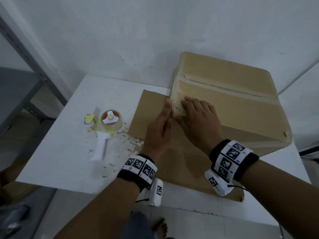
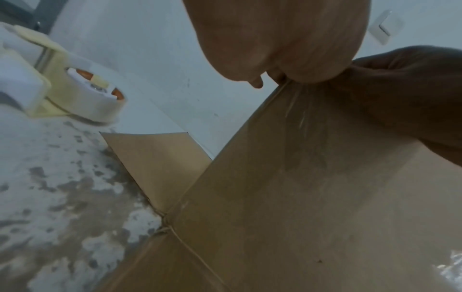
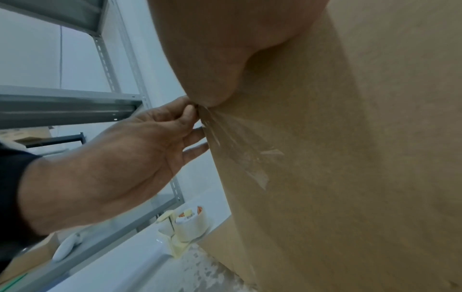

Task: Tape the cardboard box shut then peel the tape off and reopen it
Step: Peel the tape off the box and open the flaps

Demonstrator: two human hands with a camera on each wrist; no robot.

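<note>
Closed cardboard box point(image 1: 229, 104), clear tape point(image 1: 224, 87) along its seam: left hand point(image 1: 159, 128) pinches tape end, right hand point(image 1: 200, 118) presses flat.

Dim bluish light, soft blur, bowed wide-angle edges

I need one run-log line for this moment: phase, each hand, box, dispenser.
phase: picking at tape end | left hand: pinches tape | right hand: rests on cardboard box | box: taped shut | tape dispenser: lying on table
</note>
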